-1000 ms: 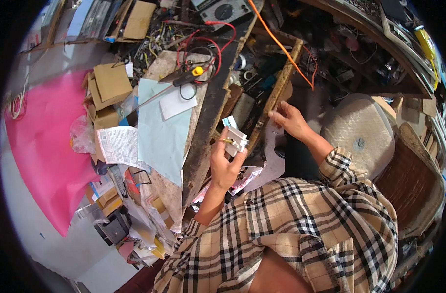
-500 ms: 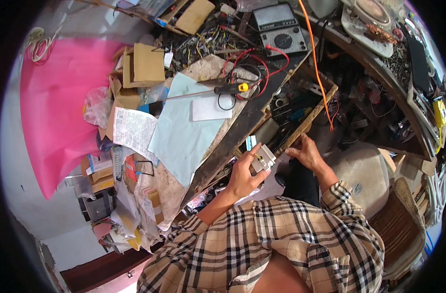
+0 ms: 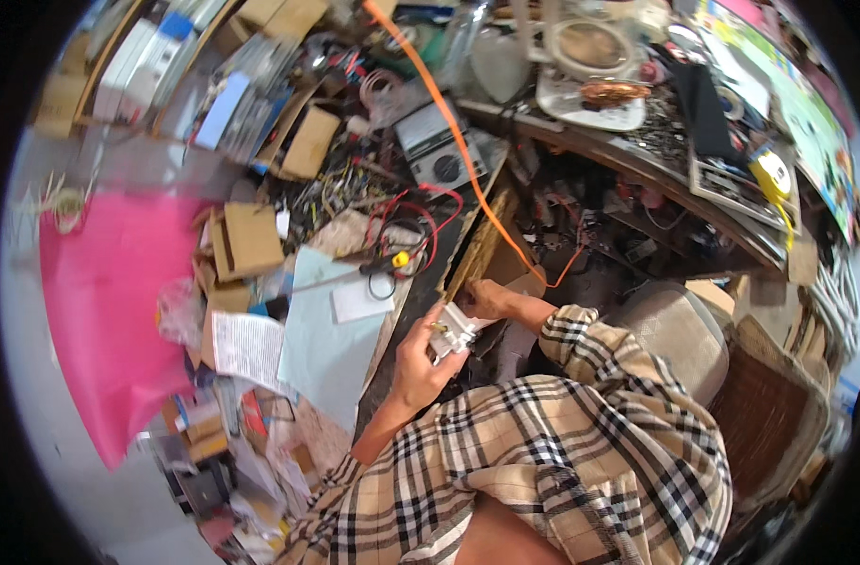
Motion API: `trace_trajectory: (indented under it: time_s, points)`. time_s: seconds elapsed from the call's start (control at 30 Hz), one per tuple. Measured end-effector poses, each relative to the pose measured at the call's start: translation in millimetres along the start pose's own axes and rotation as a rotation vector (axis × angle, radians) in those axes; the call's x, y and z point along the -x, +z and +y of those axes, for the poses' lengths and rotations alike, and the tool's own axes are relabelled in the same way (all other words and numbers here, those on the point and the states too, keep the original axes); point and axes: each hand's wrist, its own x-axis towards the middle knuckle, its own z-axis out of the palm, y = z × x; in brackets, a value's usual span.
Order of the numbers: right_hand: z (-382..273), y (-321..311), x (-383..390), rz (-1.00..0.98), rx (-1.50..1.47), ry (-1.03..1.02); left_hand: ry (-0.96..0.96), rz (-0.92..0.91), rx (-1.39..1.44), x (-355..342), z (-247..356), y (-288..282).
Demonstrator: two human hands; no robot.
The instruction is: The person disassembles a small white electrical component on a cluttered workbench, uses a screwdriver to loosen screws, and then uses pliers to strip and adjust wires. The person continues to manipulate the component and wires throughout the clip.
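Observation:
My left hand (image 3: pixel 417 365) holds a small white plastic electrical fitting (image 3: pixel 454 331) between thumb and fingers, its moulded inner side showing with a brass-coloured bit in it. Just beyond it, my right hand (image 3: pixel 494 299) rests with curled fingers at the near end of a wooden drawer (image 3: pixel 486 237) under the workbench; its fingertips are partly hidden. Little of the drawer's inside shows. On the bench, left of my hands, a white flat piece (image 3: pixel 362 301) lies on a pale blue sheet (image 3: pixel 322 353), near a screwdriver with a yellow-and-black handle (image 3: pixel 399 260).
An analog multimeter (image 3: pixel 439 146) with red and black leads stands at the back of the bench. An orange cable (image 3: pixel 449 118) hangs across the view. Cardboard boxes (image 3: pixel 249 240) and a printed sheet (image 3: pixel 248 348) lie leftward. A stool (image 3: pixel 675 334) and a woven chair (image 3: pixel 774 405) stand right.
The drawer has gone in under the bench, hiding its contents, with my right hand at its front. My left hand still holds the white fitting. The view has turned and shifted.

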Motion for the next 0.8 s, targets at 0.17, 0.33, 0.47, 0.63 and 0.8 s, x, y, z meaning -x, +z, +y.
trace_trajectory:
  time_s: [0.17, 0.33, 0.47, 0.63, 0.8]
  points:
    - [5.0, -34.4, 35.1, -0.137, 0.229, -0.006, -0.01, 0.095, 0.232, 7.8, -4.6, 2.6]
    - [12.9, -63.4, 93.3, 0.001, 0.125, 0.227, -0.122, -0.028, 0.495, 9.3, -7.7, -2.7]
    - [7.6, -57.5, 138.3, 0.204, 0.192, 0.318, -0.12, -0.254, 0.515, 1.7, -28.1, -1.6]
    - [-23.3, 0.5, 213.6, 0.325, 0.194, 0.419, -0.037, -0.482, 0.524, -9.6, -8.1, 25.0]
    - [-10.8, 124.4, 269.2, 0.503, 0.072, 0.501, 0.109, -0.697, 0.497, 4.2, -21.4, 67.7]
